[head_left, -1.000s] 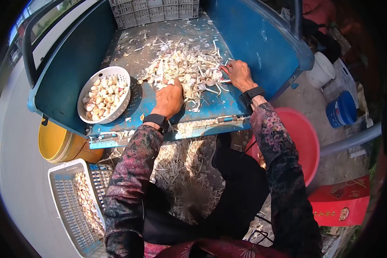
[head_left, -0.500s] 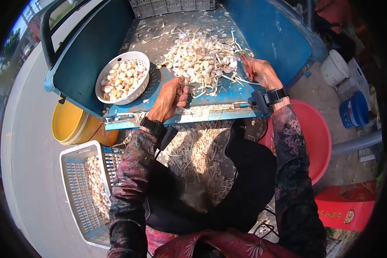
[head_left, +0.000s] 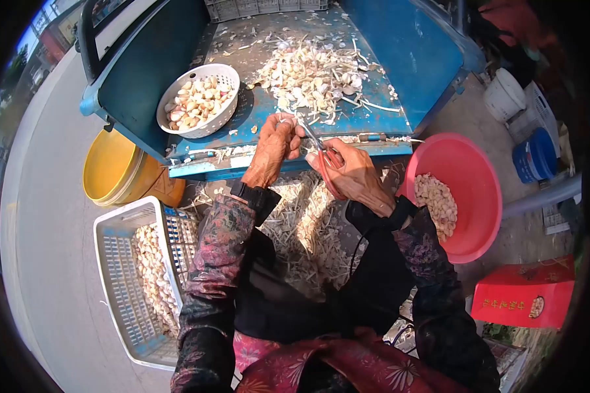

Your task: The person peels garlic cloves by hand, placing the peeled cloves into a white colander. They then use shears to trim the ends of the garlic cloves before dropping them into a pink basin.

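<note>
My right hand [head_left: 357, 171] is closed around the red-handled scissors [head_left: 311, 134], whose metal blades point up and left. Their tips reach the fingers of my left hand [head_left: 277, 149], which is pinched over a small pale piece of garlic [head_left: 287, 120], mostly covered by the fingertips. Both hands are above the front edge of the blue truck bed [head_left: 255, 139]. Just beyond them lies a heap of garlic cloves, skins and cut stalks [head_left: 314, 78]. To the left of the heap, a white perforated bowl [head_left: 228, 108] holds garlic cloves [head_left: 200, 98].
Below left are a yellow bucket [head_left: 105, 167] and a white plastic crate [head_left: 111, 288] with garlic. A pink basin [head_left: 475, 216] with cloves stands at the right, near a red box [head_left: 524, 295] and a blue bucket [head_left: 534, 157]. Stalk scraps [head_left: 308, 223] cover the ground between my legs.
My right hand has come left and down from the heap's right side, bringing the scissors to my left hand. My left hand has shifted slightly right. The camera view has shifted too.
</note>
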`<action>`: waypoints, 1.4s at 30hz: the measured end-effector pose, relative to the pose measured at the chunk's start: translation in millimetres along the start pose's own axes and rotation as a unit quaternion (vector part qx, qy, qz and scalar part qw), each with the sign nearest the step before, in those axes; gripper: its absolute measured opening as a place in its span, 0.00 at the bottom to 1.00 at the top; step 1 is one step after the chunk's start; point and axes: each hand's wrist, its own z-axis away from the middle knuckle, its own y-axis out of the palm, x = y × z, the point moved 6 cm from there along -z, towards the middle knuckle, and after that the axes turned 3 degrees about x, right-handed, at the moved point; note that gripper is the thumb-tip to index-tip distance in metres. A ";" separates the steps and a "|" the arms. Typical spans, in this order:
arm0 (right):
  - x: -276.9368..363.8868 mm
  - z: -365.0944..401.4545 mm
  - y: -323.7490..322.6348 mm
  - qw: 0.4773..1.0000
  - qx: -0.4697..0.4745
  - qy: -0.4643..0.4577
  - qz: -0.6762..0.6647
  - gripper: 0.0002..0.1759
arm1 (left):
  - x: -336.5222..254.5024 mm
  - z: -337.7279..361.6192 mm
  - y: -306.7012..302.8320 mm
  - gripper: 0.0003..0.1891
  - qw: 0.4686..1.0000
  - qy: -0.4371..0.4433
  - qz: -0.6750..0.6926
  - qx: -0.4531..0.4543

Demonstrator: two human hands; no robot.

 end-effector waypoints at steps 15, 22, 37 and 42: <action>-2.6 -3.4 24.9 0.963 0.140 0.104 -0.208 0.24 | -15.0 10.2 3.8 0.07 0.939 0.151 -0.309 -0.021; -0.7 -4.3 13.7 0.918 0.110 0.142 -0.354 0.25 | -86.0 -7.1 -36.9 0.12 0.931 0.192 -0.265 -0.164; -0.7 -1.9 -14.5 0.911 0.033 0.122 -0.392 0.24 | -18.1 -113.2 -17.3 0.06 0.662 0.228 -0.714 0.023; 7.1 -2.3 -14.6 0.923 0.050 0.099 -0.369 0.21 | -18.8 -97.8 -18.4 0.07 0.624 0.233 -0.745 0.047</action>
